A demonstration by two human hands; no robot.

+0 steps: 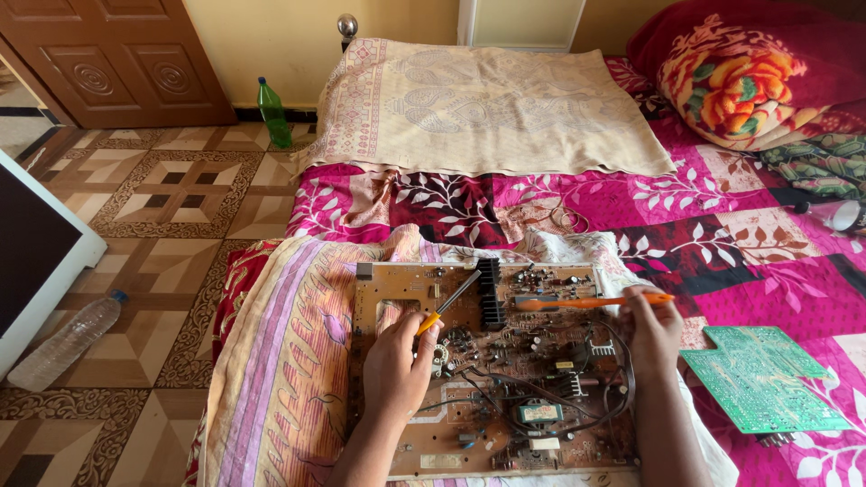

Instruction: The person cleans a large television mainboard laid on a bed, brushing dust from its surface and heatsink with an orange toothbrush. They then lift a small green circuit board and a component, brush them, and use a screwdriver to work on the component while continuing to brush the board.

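A large brown circuit board [397, 287] with many components, a black heat sink [489, 293] and dark wires lies on a striped cloth on the bed. My left hand [397, 365] rests on the board and holds a small screwdriver [448, 303] with an orange handle, its dark shaft pointing up toward the heat sink. My right hand [651, 329] at the board's right edge holds an orange-handled tool [591, 303] lying level, its tip pointing left over the upper components.
A green circuit board [762, 379] lies to the right on the pink floral bedspread [722, 234]. A beige cloth [487, 104] and a flowered pillow [731, 86] lie farther back. On the tiled floor at left are a clear plastic bottle [63, 343], a green bottle [273, 113] and a white-framed screen [32, 248].
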